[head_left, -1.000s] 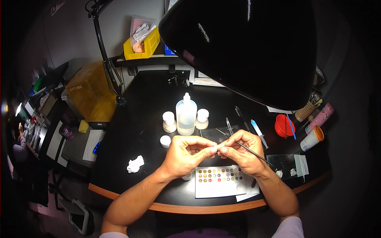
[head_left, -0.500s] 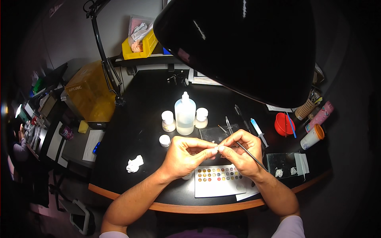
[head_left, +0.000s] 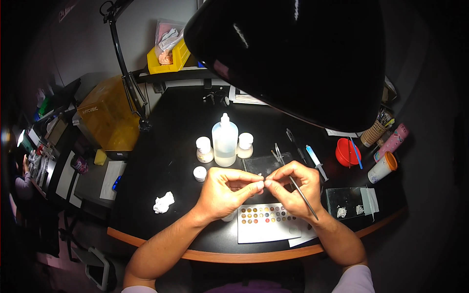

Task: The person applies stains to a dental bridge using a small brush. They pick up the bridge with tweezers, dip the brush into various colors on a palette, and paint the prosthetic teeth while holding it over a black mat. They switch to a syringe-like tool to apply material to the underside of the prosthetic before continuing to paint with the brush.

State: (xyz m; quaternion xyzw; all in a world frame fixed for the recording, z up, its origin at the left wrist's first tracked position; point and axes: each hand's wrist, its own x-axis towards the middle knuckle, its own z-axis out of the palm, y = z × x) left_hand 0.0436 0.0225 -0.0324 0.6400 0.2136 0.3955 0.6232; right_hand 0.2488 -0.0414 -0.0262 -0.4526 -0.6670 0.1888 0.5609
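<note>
My left hand (head_left: 224,195) has thumb and forefinger pinched at the centre, fingertips meeting those of my right hand; whatever they grip is too small to make out. My right hand (head_left: 298,188) holds a thin dark brush (head_left: 306,200) slanting across its fingers while also pinching at the meeting point. Below lies a white palette card (head_left: 261,233) with several rows of coloured dots. Just beyond stand a clear white-capped bottle (head_left: 224,146), two small white bottles (head_left: 204,153) and a small white jar (head_left: 199,174), near a dark slab (head_left: 251,164).
A large black lamp shade (head_left: 288,58) hangs overhead. Around are a crumpled tissue (head_left: 163,201), red bowl (head_left: 344,154), syringe (head_left: 315,161), cups (head_left: 381,171), glass plate (head_left: 344,198), yellow bin (head_left: 163,63) and amber box (head_left: 107,117). At far left a person's arm (head_left: 24,180) shows at another desk.
The brush in my right hand has tilted steeper, its handle swinging down and left. Both hands stay pinched together. The view has shifted slightly, so the desk sits a little further left.
</note>
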